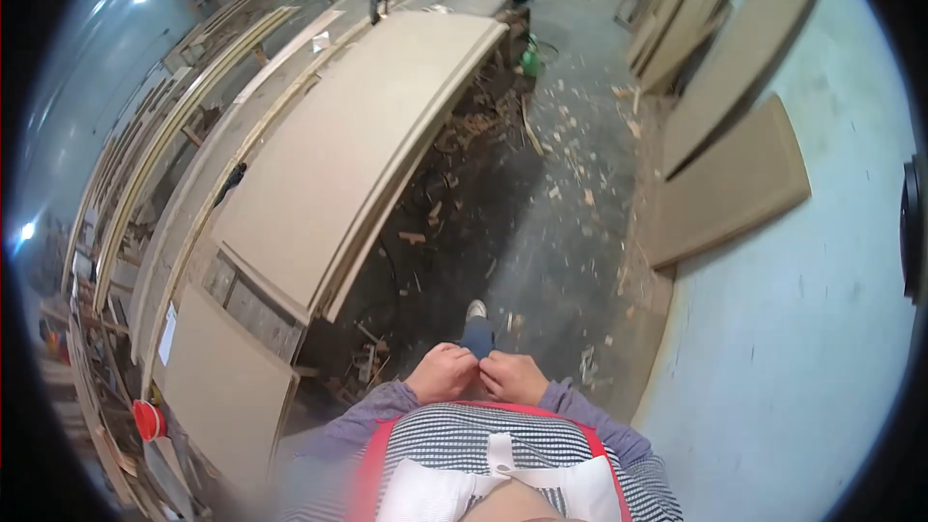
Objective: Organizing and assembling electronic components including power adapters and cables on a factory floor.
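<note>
Together, the left hand (443, 372) and right hand (514, 379) curl narrow fingers, any grip impossible to tell, before a red-edged, black-and-white checked cloth garment (449, 422), right of a long, rectangular tan board (372, 126) laid flat, presumably for even support.

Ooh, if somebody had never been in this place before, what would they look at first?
Probably the big pale board lying flat and stretching away, left of the middle. Next might be the left hand and right hand, close together in front of the person's body, low in the middle. A bright red round thing also pops out at the lower left.
</note>
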The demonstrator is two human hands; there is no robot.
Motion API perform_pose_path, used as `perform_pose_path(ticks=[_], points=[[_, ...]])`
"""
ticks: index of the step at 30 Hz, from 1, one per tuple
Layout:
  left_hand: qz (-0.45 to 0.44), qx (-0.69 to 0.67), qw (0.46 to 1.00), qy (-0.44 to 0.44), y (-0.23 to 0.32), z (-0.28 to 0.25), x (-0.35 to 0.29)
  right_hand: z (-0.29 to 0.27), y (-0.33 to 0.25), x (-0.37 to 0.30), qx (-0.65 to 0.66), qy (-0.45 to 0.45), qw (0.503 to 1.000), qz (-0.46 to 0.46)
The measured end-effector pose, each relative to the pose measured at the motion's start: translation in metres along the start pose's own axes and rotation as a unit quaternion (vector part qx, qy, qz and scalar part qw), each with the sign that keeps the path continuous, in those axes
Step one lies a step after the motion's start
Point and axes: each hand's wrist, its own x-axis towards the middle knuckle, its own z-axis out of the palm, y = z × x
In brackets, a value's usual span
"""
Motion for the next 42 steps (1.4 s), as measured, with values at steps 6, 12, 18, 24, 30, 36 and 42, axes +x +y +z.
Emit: perform_pose_path(ticks=[6,12,18,24,30,36,42], points=[[-0.052,-0.187,0.98,0.041,-0.103,-0.045,0.161,-0.091,0.088,0.137,-0.067,0.082,0.994,-0.029],[-0.057,-0.288,0.956,0.021,-0.169,-0.079,0.322,-0.182,0.174,0.23,-0.149,0.124,0.98,-0.039],[-0.162,-0.361,0.917,-0.039,-0.232,-0.074,0.471,-0.266,0.288,0.304,-0.196,0.113,0.97,-0.085],[-0.213,-0.401,0.889,0.065,-0.27,-0.072,0.613,-0.37,0.396,0.379,-0.158,0.113,0.976,-0.096],[-0.205,-0.396,0.894,0.046,-0.28,-0.123,0.713,-0.453,0.494,0.444,-0.063,0.086,0.989,-0.104],[-0.283,-0.238,0.929,-0.022,-0.313,-0.123,0.803,-0.482,0.572,0.498,-0.007,-0.004,0.988,-0.152],[-0.216,-0.253,0.941,-0.066,-0.398,-0.08,0.902,-0.522,0.659,0.557,0.012,-0.028,0.991,-0.133]])
